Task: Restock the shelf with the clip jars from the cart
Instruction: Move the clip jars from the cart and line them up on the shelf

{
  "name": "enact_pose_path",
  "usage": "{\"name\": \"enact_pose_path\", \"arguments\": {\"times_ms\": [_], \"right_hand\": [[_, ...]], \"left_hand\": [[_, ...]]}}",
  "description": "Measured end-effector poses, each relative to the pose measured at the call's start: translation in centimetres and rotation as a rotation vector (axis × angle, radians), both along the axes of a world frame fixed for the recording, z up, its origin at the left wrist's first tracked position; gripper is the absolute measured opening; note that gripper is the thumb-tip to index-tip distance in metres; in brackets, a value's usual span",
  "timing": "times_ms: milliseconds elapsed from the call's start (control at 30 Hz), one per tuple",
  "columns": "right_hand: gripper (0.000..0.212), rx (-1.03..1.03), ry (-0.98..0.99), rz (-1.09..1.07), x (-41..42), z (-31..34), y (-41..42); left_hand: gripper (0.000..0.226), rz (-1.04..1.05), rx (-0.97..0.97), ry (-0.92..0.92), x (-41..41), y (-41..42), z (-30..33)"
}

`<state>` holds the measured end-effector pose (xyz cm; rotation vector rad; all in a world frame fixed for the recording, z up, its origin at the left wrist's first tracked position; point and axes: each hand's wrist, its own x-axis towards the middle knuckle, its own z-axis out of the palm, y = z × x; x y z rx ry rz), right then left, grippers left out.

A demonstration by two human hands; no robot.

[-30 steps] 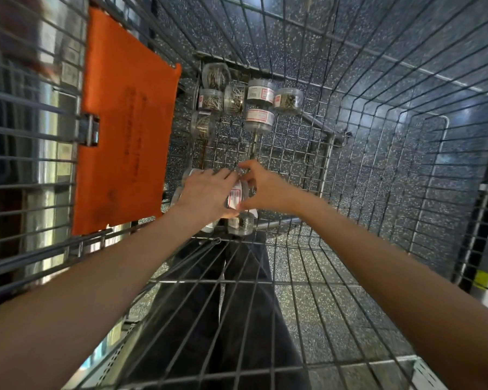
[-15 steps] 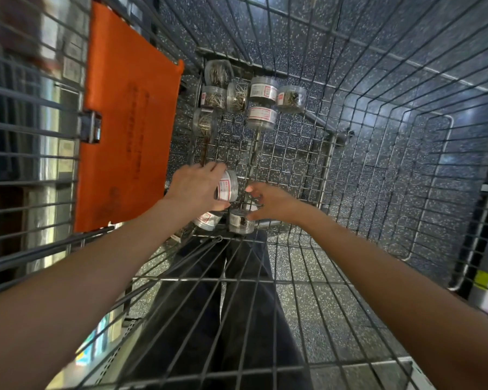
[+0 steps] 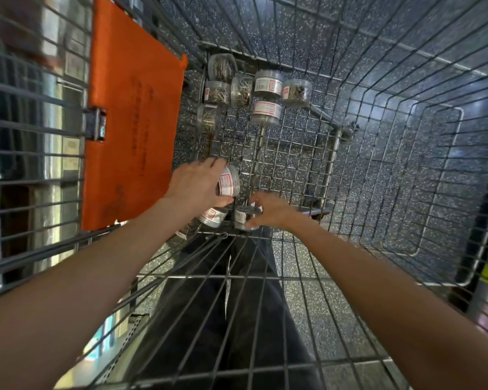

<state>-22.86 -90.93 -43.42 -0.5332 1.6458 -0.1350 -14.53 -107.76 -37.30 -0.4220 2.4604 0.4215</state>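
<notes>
Fig. — both arms down in the cart [image 3: 406, 114]. Main risk as I judge it: my left hand [image 3: 193, 185] already grips one jar [image 3: 228, 181] on its side; stacking a 2nd could let it slip and drop through to the wire floor. My right hand [image 3: 271, 211] curls round a low jar [image 3: 244, 218] — fingers at its lid, thumb under; grip looks partial. A third [image 3: 212, 216] lies just beside it, under my left hand. Rest of the jars [image 3: 261, 92] sit well apart, at far end.
</notes>
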Motion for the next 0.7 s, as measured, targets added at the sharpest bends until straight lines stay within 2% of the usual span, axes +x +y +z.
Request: {"name": "enact_pose_path", "arguments": {"times_ms": [400, 700], "right_hand": [[0.074, 0.014, 0.033, -0.068, 1.4, -0.9, 0.6], [0.085, 0.013, -0.005, -0.234, 1.4, -0.8, 0.9]], "left_hand": [[0.075, 0.049, 0.027, -0.017, -0.1, -0.2, -0.1], [0.077, 0.044, 0.028, -0.019, 0.0, -0.4, -0.1]]}}
